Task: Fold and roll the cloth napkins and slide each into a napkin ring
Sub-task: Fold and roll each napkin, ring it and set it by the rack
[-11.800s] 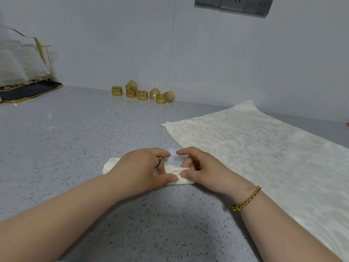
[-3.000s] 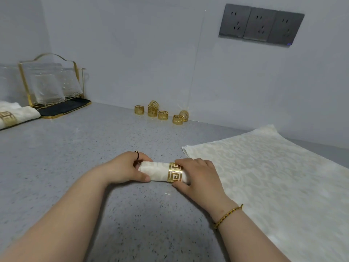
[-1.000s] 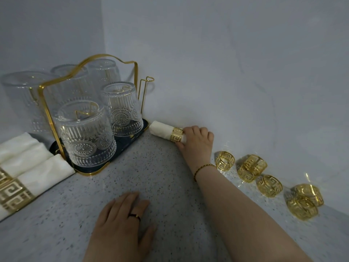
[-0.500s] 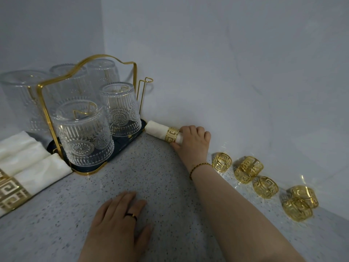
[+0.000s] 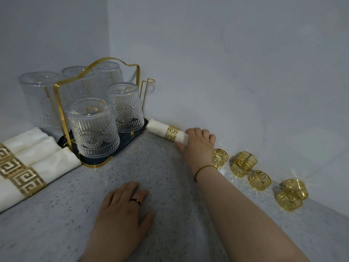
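Head camera: at the back corner of the speckled countertop (image 5: pixel 151 176), the right hand (image 5: pixel 198 144) holds the near end of a rolled napkin (image 5: pixel 157 127), fingers curled over its top and thumb laid along its front side; a gold napkin ring (image 5: pixel 171 133) sits around the middle of the roll, which lies along the foot of the wall (image 5: pixel 245 72) with its far end just beside the corner of the dark tray (image 5: pixel 128 138) under the gold glass rack (image 5: pixel 60 110); half a second ago the fingers were hard against the ring, and now a strip of white cloth shows between them; three seconds ago both hands held this roll out on the open countertop beside a flat cloth; the left hand (image 5: pixel 124 210) stays flat on the countertop nearer the camera, fingers straight and slightly spread, a dark band (image 5: pixel 136 201) on one finger, holding nothing; upturned glasses (image 5: pixel 93 129) fill the rack; three finished napkins (image 5: pixel 52 163), each ringed, lie side by side at the left edge; loose napkin rings (image 5: pixel 259 180) are scattered along the wall to the right of the right wrist, which wears a gold bracelet (image 5: pixel 204 167)
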Action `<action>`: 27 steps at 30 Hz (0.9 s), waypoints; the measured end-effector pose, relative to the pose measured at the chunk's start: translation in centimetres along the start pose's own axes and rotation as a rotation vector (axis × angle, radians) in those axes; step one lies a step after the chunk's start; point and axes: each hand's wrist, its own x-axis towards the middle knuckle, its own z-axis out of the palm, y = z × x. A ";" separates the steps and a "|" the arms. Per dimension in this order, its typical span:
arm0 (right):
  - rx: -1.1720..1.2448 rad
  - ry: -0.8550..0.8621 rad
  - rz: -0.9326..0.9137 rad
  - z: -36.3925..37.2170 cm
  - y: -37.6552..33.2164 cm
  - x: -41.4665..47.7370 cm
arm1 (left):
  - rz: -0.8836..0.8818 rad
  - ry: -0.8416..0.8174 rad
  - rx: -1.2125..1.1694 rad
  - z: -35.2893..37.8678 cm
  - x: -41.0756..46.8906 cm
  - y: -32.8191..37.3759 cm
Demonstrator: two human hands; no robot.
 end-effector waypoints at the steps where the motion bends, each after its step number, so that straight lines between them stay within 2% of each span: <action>1: -0.004 0.001 0.008 -0.4 0.3 -0.7 | -0.036 0.003 -0.020 -0.8 -0.3 0.3; 3: -0.018 -0.006 0.022 -1.3 1.0 -2.7 | -0.095 0.043 -0.043 -1.7 -0.8 0.6; 5: -0.019 -0.027 0.032 -1.9 2.0 -4.9 | -0.060 0.126 0.014 -1.4 -0.5 0.5; 10: 0.044 -0.121 0.095 -4.7 4.9 -12.3 | -0.052 0.152 -0.030 -2.0 -1.9 1.5; 15: 0.374 -0.354 0.130 -8.5 6.4 -21.5 | -0.016 0.145 -0.259 -1.6 -5.6 4.1; 17: 0.395 -0.403 0.069 -9.6 6.7 -25.5 | 0.019 0.126 -0.281 -1.4 -7.7 6.0; 22: 0.358 -0.305 0.002 -10.4 9.8 -32.9 | 0.199 0.139 -0.285 0.7 -11.4 11.5; 27: 0.317 -0.230 -0.025 -10.6 12.2 -38.8 | 0.293 0.147 -0.183 2.9 -14.0 14.3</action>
